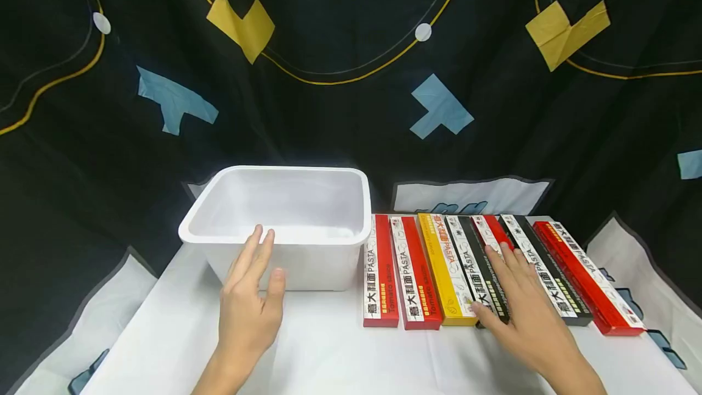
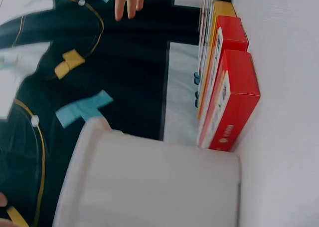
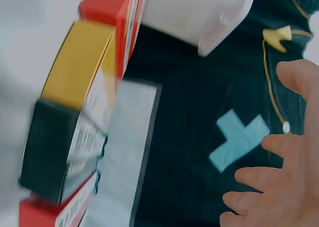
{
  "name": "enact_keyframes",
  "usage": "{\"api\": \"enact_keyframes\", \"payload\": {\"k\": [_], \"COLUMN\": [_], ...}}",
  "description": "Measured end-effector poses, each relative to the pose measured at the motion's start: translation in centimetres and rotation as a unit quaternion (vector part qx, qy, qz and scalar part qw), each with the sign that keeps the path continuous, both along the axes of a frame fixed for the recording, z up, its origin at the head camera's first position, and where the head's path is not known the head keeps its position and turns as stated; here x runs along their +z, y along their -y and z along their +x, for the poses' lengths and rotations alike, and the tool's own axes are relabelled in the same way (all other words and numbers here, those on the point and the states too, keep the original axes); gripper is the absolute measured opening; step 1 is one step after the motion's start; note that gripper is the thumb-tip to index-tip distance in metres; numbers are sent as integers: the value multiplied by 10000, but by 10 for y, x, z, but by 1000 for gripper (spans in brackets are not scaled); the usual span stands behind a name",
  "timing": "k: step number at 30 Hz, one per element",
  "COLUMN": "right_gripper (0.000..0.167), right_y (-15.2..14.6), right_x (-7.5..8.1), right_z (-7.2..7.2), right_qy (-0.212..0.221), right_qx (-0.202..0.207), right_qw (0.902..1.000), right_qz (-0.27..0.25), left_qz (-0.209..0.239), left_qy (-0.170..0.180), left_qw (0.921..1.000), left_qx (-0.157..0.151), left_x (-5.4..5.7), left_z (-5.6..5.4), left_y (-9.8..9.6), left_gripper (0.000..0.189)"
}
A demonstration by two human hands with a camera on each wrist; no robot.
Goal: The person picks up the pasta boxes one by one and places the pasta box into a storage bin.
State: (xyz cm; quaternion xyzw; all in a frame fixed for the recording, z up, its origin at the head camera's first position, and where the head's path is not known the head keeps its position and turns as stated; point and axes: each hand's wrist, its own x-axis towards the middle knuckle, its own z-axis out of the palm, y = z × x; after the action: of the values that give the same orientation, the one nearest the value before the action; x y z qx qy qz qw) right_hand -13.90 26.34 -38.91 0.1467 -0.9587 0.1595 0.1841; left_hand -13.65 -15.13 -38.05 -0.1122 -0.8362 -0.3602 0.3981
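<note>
My left hand [image 1: 249,303] is held in front of a white plastic bin [image 1: 280,267], fingers extended and thumb apart, gripping nothing. Over the row of pasta boxes hovers my right hand [image 1: 526,309], its fingers spread; the right wrist view shows a gap between this hand [image 3: 289,172] and the boxes. From left to right the row has a red box [image 1: 388,273], another red box [image 1: 422,273], a yellow box [image 1: 439,261], a black box [image 1: 475,242], a red box [image 1: 493,228], a black box [image 1: 529,242] and a red box [image 1: 570,279]. The right hand partly hides the middle ones.
Bin and boxes stand on a white tabletop [image 1: 340,352], the bin on the left and close beside the first red box. Behind the table hangs a dark cloth [image 1: 340,127] with yellow and blue patches. The bin's visible interior [image 1: 285,200] shows no contents.
</note>
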Motion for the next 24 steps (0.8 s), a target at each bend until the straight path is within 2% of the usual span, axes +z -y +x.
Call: {"api": "enact_keyframes", "payload": {"k": [5,9,11,13,14,15,18,21,22,23,24], "right_gripper": [95,97,97,95,94,93,91,89,90,90,89], "right_y": [-24,-44,-53,-62,-67,-72,-86,-102,-108,-115,-123], "right_x": [1,4,5,5,5,5,4,2,2,1,0], "right_z": [0,-3,-5,-7,-8,-8,-10,-12,-13,-14,-16], "right_qy": [71,83,50,-6,-31,-39,-15,14,76,104,136], "right_qx": [-291,-489,-621,-703,-765,-830,-1082,-1421,-1560,-1668,-1788], "right_qw": [9994,9985,9978,9973,9968,9963,9938,9895,9875,9857,9836], "right_qz": [-169,-225,-205,-225,-235,-243,-266,-251,-229,-220,-189], "left_qz": [1217,1849,2307,2896,3266,3666,4791,5799,6067,6276,6426], "left_qy": [-116,-164,-83,-21,-5,-5,-20,12,28,48,58], "left_qw": [9925,9826,9728,9562,9432,9269,8695,8041,7844,7686,7571], "left_qx": [48,-32,-187,-429,-612,-806,-1203,-1310,-1287,-1235,-1179], "left_x": [-18,-24,-24,-24,-22,-21,-15,-9,-7,-6,-4], "left_z": [0,-1,-2,-4,-5,-6,-10,-16,-19,-22,-25], "left_y": [8,8,8,7,7,6,4,2,2,1,1], "left_gripper": [49,49,48,45,45,45,47,47,47,48,48]}}
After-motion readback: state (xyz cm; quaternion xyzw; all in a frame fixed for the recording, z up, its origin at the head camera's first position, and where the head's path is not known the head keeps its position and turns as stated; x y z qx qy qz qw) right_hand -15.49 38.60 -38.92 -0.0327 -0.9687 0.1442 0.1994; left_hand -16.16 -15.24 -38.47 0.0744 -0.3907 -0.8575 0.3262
